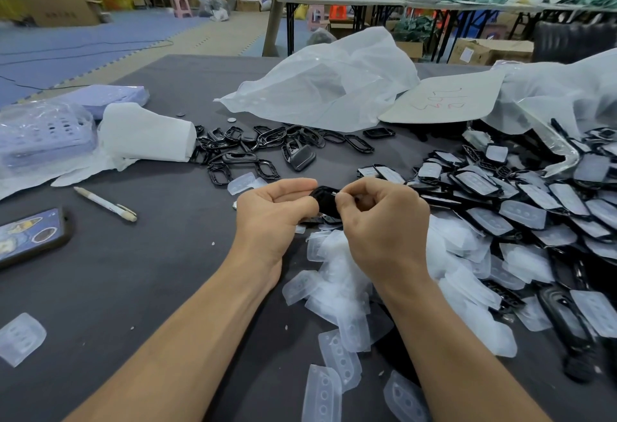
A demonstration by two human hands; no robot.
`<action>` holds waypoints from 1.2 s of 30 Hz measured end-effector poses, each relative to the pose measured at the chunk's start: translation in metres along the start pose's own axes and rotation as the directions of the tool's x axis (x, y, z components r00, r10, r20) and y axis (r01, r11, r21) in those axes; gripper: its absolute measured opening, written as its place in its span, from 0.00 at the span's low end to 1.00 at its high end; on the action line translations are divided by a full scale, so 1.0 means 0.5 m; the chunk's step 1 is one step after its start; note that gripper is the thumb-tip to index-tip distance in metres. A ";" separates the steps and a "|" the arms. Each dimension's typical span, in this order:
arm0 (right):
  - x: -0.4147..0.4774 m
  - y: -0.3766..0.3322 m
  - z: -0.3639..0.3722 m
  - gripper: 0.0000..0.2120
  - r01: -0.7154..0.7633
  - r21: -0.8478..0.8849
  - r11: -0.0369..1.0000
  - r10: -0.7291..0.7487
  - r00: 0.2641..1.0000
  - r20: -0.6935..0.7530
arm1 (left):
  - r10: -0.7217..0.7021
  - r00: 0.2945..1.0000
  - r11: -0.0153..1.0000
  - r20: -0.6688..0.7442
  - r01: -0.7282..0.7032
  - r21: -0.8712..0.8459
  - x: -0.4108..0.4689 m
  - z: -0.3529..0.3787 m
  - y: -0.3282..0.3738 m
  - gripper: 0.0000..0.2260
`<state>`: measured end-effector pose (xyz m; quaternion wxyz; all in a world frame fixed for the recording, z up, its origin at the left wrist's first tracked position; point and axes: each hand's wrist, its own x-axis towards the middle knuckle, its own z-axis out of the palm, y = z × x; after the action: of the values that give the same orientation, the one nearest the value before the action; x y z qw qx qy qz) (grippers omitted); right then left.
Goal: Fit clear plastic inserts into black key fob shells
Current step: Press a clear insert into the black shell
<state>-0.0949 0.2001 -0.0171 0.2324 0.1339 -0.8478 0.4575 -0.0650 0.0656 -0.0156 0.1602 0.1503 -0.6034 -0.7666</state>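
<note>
A black key fob shell [323,199] is held up between both hands, over the grey table [133,271]. One end is gripped by the left hand [277,218], fingers curled round it; the other is pinched by the right hand [380,221]. Whether an insert sits under those fingertips cannot be told. Clear plastic inserts [340,274] are heaped below the wrists. Empty black frames [240,151] are scattered beyond, fitted shells [534,208] piled right, a pen [105,204] laid left.
</note>
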 end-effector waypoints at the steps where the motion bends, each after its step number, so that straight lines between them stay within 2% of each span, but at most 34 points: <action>1: -0.001 -0.002 0.002 0.06 0.012 -0.006 1.000 -0.013 0.999 -0.034 | 0.005 1.000 1.000 -0.021 -0.005 0.007 0.001 0.000 0.000 0.16; 4: 0.000 -0.003 0.002 0.08 0.032 -0.027 0.999 -0.034 0.996 -0.078 | 0.006 0.999 1.000 -0.050 -0.005 0.012 0.004 -0.002 0.002 0.17; 7: 0.004 0.004 0.004 0.03 -0.001 0.067 0.998 -0.002 0.999 0.047 | -0.010 0.998 1.000 -0.057 0.009 -0.023 0.007 -0.005 0.003 0.15; 10: 0.008 0.014 0.006 0.08 -0.083 0.184 0.979 0.059 0.990 0.131 | -0.007 0.999 1.000 -0.049 0.006 -0.017 0.009 -0.006 -0.001 0.15; 13: 0.012 0.017 0.004 0.10 -0.155 0.258 0.954 0.125 0.984 0.128 | -0.047 0.999 0.999 0.019 0.047 -0.003 0.008 -0.002 -0.008 0.09; 16: 0.012 0.011 0.003 0.11 -0.157 0.261 0.952 0.127 0.984 0.128 | -0.077 0.995 0.996 0.068 0.074 0.047 0.003 0.006 -0.012 0.06; 20: 0.008 0.006 0.004 0.06 -0.182 0.242 0.953 0.152 0.979 0.138 | 0.006 1.000 0.992 0.001 -0.006 0.125 0.011 0.000 -0.012 0.10; 24: 0.011 0.013 -0.006 0.08 -0.146 0.136 0.980 0.134 0.987 0.094 | 0.072 0.989 0.988 -0.128 -0.053 0.146 0.027 -0.017 -0.008 0.13; 27: 0.008 0.008 -0.008 0.07 -0.042 -0.034 0.999 0.049 0.970 0.236 | 0.064 0.984 0.990 -0.165 -0.042 0.132 0.032 -0.029 -0.005 0.15; 30: 0.000 0.000 0.001 0.04 0.009 -0.169 0.986 0.056 0.925 0.375 | 0.028 0.987 0.996 -0.157 -0.013 0.093 0.031 -0.029 -0.006 0.14; 33: -0.001 -0.002 0.005 0.07 0.002 -0.224 0.974 0.099 0.895 0.434 | 0.013 0.990 0.998 -0.140 -0.004 0.069 0.032 -0.024 -0.005 0.11; 36: 0.003 -0.006 -0.004 0.12 -0.039 -0.218 0.975 0.148 0.847 0.511 | 0.032 0.989 0.998 -0.147 -0.023 0.057 0.032 -0.023 -0.002 0.13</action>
<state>-0.0943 0.2001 -0.0130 -0.0178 0.1878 -0.9260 0.3271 -0.0748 0.0488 -0.0198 0.2107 0.2026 -0.6128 -0.7342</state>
